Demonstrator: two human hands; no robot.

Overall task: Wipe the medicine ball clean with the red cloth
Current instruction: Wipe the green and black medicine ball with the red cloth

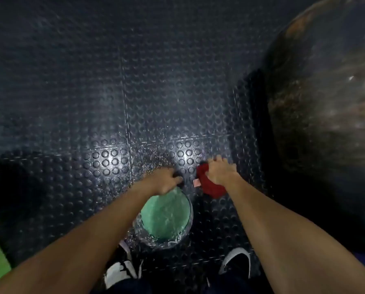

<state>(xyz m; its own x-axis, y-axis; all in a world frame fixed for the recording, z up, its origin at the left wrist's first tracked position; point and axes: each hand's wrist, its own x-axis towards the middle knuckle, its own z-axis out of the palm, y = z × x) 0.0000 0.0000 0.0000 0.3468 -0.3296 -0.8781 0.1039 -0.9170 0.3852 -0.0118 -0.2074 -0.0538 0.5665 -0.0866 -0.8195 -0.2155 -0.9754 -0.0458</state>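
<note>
Ball (166,215): green, on the studded floor (92,102) between my shoes (122,270), just in front of them. My left hand (164,180) sits on its far edge, fingers bent over it, thumb pointing right; the picture is blurred there. Cloth (211,185): red, bunched on the floor just right of the ball, pale tag at its left edge. My right hand (218,171) is on top of it, fingers curled into the fabric. Big dark ball (325,102) looms at far right.
</note>
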